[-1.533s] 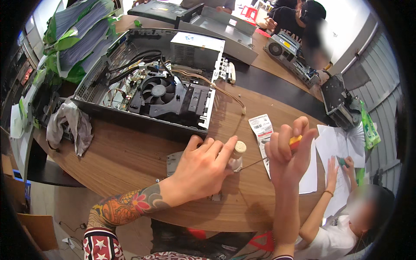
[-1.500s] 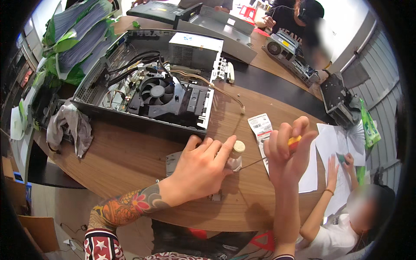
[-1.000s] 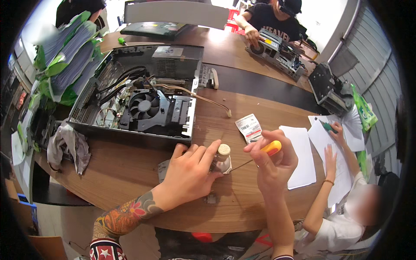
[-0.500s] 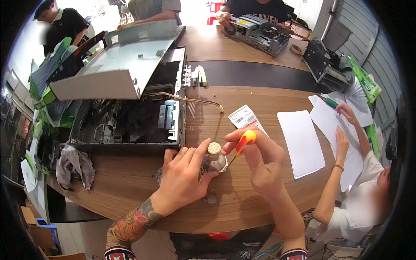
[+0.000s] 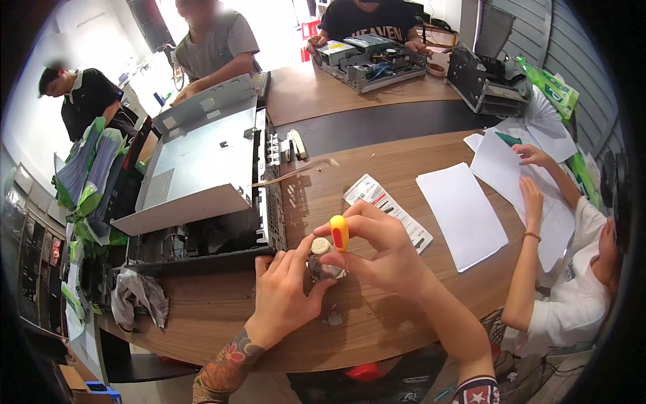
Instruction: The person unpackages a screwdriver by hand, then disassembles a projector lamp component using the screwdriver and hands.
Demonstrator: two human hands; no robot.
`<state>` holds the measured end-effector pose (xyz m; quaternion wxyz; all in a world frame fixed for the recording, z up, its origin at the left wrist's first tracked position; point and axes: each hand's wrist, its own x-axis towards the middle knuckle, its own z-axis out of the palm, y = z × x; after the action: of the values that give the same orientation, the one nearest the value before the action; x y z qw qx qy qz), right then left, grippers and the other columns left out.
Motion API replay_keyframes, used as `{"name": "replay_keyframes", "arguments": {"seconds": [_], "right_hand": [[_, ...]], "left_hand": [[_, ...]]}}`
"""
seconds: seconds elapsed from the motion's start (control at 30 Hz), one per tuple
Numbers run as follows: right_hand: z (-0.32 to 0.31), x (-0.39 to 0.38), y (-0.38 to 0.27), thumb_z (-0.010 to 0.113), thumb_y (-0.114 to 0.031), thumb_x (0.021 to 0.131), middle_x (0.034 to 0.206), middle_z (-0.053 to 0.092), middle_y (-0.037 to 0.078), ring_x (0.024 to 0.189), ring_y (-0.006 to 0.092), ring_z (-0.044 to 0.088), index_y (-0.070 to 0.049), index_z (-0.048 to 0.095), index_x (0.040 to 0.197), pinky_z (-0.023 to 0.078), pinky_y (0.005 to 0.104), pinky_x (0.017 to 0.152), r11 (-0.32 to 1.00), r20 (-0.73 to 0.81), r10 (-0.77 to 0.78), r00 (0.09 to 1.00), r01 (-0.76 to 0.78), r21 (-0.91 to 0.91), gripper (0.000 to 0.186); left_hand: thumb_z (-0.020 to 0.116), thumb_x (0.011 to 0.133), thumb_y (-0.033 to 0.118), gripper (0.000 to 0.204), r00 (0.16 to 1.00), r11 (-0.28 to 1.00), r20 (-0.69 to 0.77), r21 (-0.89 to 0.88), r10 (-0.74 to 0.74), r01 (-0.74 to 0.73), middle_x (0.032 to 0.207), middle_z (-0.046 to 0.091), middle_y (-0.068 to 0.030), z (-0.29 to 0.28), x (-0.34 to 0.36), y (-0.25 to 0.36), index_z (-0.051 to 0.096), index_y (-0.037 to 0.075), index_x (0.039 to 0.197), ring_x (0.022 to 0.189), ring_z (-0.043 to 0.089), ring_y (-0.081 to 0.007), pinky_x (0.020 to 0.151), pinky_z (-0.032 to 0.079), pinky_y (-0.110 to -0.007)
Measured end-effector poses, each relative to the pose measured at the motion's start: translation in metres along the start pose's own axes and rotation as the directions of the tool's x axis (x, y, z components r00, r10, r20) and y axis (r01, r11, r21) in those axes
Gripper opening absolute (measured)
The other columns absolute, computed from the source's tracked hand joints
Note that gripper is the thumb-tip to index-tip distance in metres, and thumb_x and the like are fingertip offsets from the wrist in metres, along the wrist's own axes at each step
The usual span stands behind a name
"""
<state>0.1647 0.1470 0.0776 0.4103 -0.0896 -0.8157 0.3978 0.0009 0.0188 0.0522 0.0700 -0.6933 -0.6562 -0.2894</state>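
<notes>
Landmark: desktop computer case point(image 5: 274, 219), lying on a wood-topped table point(image 5: 404, 330), with a sheet-metal cover point(image 5: 195, 145) overhanging it at a tilt; whether the cover is resting on it or being held cannot be told. Main item: one round component point(image 5: 321, 246), clear-bodied, cream-capped, standing cap upward on the table just off the case's near right corner. Left hand point(image 5: 286, 283): thumb and forefinger are closing around the component's left side, bracing it; the other fingers are curling beside the forefinger, close to the case corner. Right hand point(image 5: 387, 252): thumb and forefinger are pinching a yellow-and-red screwdriver point(image 5: 339, 232), its handle rising nearly upright beside the cap, its tip out of sight. Progress, as judged: bracing and positioning are in place, and the driver work is seemingly under way; the component is appearing whole, with nothing showing as finished; whether any screw is turning, seated or loose cannot be told. Also listed: printed card point(image 5: 390, 212), lying right of the case; white sheets point(image 5: 464, 219), lying farther right; loose cable point(image 5: 293, 174), trailing from the case's right side; grey cloth point(image 5: 138, 299), bunching at its near left.
</notes>
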Motion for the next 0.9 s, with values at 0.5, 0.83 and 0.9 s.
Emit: {"name": "replay_keyframes", "arguments": {"seconds": [0.5,0.83,0.9], "right_hand": [[0.005,-0.013,0.013,0.083,-0.009,0.083,0.087,0.071,0.006,0.082,0.0117,0.07,0.0,0.071,0.097,0.055,0.0257,0.074,0.94,0.101,0.242,0.965,-0.259,0.224,0.019],[0.004,-0.033,0.008,0.08,-0.002,0.083,0.089,0.073,0.007,0.076,0.0099,0.067,0.004,0.074,0.094,0.053,0.0255,0.069,0.882,-0.021,0.404,0.914,-0.383,0.274,0.014],[0.002,-0.035,0.009,0.08,-0.001,0.084,0.09,0.073,0.008,0.074,0.01,0.068,0.005,0.073,0.094,0.054,0.0251,0.068,0.906,-0.007,0.371,0.929,-0.361,0.22,0.013]], "left_hand": [[0.083,0.076,0.028,0.075,0.999,0.999,-0.014,-0.024,-0.034,0.033,0.097,0.067,-0.0087,-0.003,-0.002,-0.003,0.052,0.004,0.14,0.089,0.063,-0.0241,0.081,0.039,-0.039],[0.085,0.073,0.026,0.076,0.999,0.999,0.014,-0.035,-0.036,0.036,0.097,0.066,-0.0073,-0.006,-0.003,-0.002,0.053,0.006,0.138,0.085,0.062,-0.0236,0.079,0.038,-0.039],[0.085,0.073,0.027,0.076,0.999,0.999,0.007,-0.037,-0.037,0.037,0.096,0.066,-0.0071,-0.006,-0.004,-0.002,0.053,0.007,0.138,0.084,0.061,-0.0236,0.078,0.038,-0.039]]}}
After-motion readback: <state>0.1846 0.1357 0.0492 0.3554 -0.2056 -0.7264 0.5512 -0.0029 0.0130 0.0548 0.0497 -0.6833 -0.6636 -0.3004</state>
